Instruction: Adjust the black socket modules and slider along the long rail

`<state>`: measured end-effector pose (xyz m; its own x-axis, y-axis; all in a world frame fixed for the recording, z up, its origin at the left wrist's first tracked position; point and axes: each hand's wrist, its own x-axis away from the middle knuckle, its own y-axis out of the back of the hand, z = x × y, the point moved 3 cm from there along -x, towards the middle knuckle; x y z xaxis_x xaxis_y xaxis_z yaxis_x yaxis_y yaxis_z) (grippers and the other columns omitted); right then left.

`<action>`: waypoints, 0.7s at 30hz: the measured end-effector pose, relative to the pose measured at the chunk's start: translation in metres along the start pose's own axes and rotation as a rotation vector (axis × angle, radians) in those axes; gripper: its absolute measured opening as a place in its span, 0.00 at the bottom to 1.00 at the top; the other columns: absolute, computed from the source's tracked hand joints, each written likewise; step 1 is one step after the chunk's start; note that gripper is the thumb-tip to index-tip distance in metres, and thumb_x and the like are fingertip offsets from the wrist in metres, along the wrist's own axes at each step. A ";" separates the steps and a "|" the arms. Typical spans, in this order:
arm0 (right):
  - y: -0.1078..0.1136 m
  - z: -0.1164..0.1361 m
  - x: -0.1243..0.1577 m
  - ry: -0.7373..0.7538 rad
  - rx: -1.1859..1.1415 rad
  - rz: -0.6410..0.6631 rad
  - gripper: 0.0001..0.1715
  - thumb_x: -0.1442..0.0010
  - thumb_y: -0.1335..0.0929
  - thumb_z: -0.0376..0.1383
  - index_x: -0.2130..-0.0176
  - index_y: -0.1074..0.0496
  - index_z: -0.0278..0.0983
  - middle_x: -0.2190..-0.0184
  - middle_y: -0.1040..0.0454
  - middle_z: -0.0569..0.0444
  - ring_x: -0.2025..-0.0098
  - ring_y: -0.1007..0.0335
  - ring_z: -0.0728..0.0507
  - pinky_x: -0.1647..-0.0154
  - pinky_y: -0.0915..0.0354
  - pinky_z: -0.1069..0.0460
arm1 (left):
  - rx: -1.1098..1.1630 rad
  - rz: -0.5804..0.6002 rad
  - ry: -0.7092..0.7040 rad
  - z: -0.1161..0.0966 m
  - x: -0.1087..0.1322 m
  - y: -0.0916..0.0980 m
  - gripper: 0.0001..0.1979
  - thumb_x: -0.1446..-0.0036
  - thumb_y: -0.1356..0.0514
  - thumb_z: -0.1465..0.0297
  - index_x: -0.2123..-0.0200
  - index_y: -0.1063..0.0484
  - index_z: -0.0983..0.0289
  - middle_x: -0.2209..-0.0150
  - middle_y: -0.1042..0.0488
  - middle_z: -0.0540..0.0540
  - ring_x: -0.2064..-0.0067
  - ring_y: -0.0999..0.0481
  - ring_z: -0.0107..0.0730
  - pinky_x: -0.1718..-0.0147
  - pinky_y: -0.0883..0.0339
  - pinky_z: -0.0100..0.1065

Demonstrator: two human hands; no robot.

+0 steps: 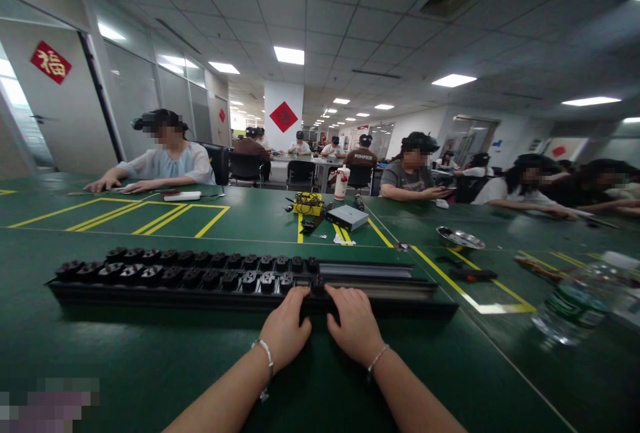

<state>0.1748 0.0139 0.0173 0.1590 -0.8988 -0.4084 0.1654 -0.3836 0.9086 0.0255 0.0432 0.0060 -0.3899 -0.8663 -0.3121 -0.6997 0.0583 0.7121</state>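
A long black rail [380,280] lies across the green table [150,360] in front of me. Two rows of several black socket modules [200,268] fill its left part; its right part is bare channel. My left hand [286,328] and my right hand [354,322] rest side by side on the rail's near edge at its middle. Both hands have their fingers curled over the edge, pressing near the last modules. What the fingertips touch is hidden. Each wrist wears a thin bracelet.
A clear plastic water bottle [575,303] lies at the right. A metal dish [460,238], a grey box [347,217] and a yellow object [308,204] sit farther back. Several people sit at tables beyond. Yellow tape lines mark the table.
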 end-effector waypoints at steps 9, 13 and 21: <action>-0.001 -0.001 0.000 -0.003 -0.047 -0.011 0.27 0.48 0.39 0.35 0.47 0.40 0.38 0.57 0.32 0.50 0.55 0.41 0.42 0.48 0.52 0.47 | 0.004 -0.026 -0.030 0.000 0.000 0.000 0.25 0.55 0.49 0.78 0.51 0.42 0.60 0.50 0.36 0.53 0.50 0.34 0.31 0.49 0.41 0.33; -0.001 -0.001 0.000 -0.005 -0.065 -0.013 0.27 0.48 0.39 0.34 0.47 0.39 0.39 0.57 0.32 0.51 0.54 0.41 0.43 0.48 0.53 0.47 | 0.009 -0.024 -0.032 0.001 -0.001 0.000 0.25 0.55 0.49 0.78 0.51 0.42 0.60 0.49 0.36 0.53 0.50 0.34 0.31 0.49 0.41 0.33; -0.002 -0.002 0.000 0.010 -0.010 -0.016 0.27 0.48 0.38 0.35 0.47 0.40 0.39 0.57 0.32 0.51 0.54 0.41 0.44 0.48 0.52 0.49 | 0.008 -0.013 -0.021 0.002 -0.001 -0.001 0.26 0.55 0.49 0.79 0.50 0.42 0.60 0.49 0.37 0.52 0.49 0.35 0.31 0.48 0.42 0.34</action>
<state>0.1760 0.0150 0.0154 0.1657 -0.8906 -0.4236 0.1778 -0.3955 0.9011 0.0258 0.0447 0.0045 -0.3932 -0.8567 -0.3340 -0.7092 0.0514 0.7032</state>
